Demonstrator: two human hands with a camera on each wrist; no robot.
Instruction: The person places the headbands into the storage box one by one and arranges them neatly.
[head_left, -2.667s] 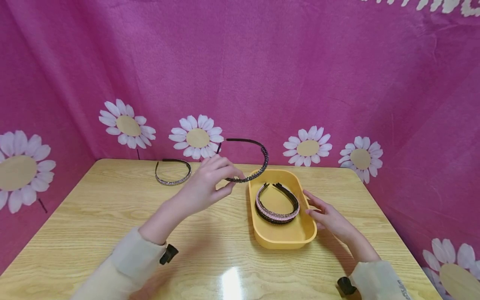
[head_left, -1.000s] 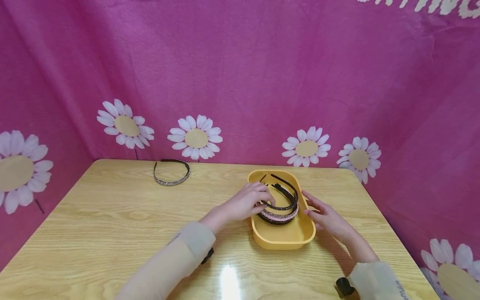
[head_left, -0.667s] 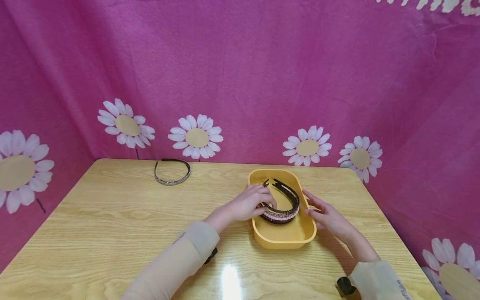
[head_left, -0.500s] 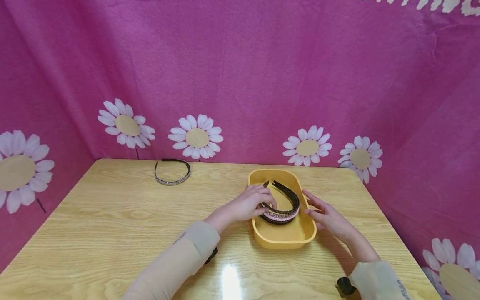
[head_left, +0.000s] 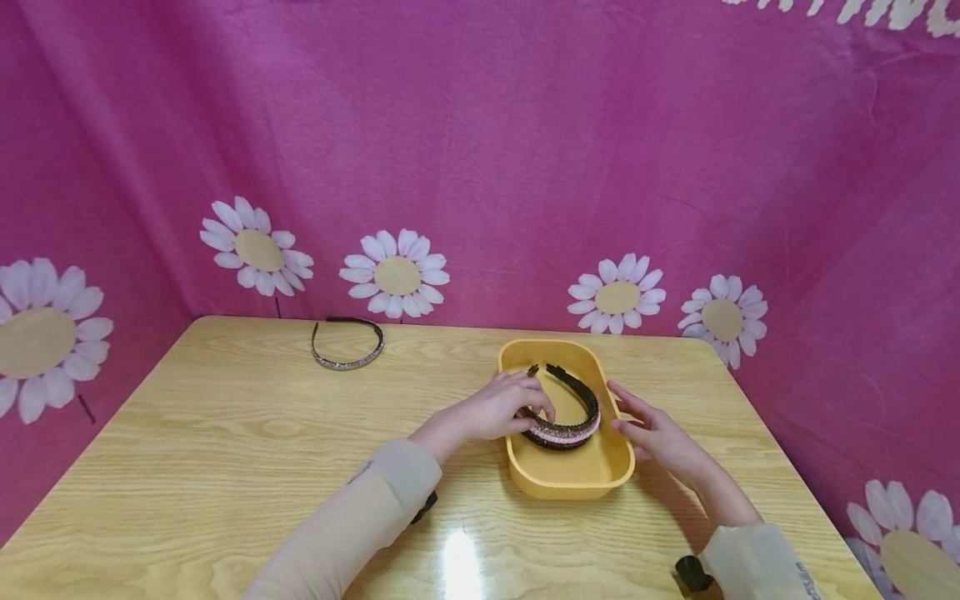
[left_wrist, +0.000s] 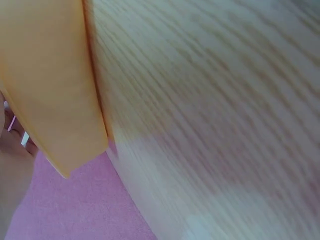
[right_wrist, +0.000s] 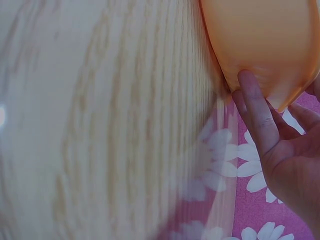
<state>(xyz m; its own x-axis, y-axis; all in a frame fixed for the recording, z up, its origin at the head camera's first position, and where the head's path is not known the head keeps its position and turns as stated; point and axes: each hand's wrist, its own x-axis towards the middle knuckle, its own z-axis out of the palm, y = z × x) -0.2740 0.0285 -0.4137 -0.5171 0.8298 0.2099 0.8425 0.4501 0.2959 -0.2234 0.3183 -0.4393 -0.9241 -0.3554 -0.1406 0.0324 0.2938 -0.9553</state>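
Note:
In the head view, my left hand (head_left: 495, 408) reaches over the left rim of a yellow box (head_left: 573, 490). Its thumb and fingers pinch a dark beaded headband (head_left: 588, 400), laid with other headbands inside. Directly below shows a pink headband (head_left: 570, 439), with another dark one under it. Their left sides are hidden behind my fingers. The headbands' open ends point toward the back of the box. Against the box's right wall rests my right hand (head_left: 663, 433); in the right wrist view its straight fingers (right_wrist: 260, 117) touch the outer wall.
Another headband (head_left: 347, 365), black with a sparkling silvery front, lies at the back left of the wooden table (head_left: 247, 450). A pink cloth (head_left: 480, 150) with white daisies hangs along the back and both sides.
My left hand carried the dark headband from the air left of the box down onto the others inside. The headbands now lie closer together. My right hand has stayed at the box.

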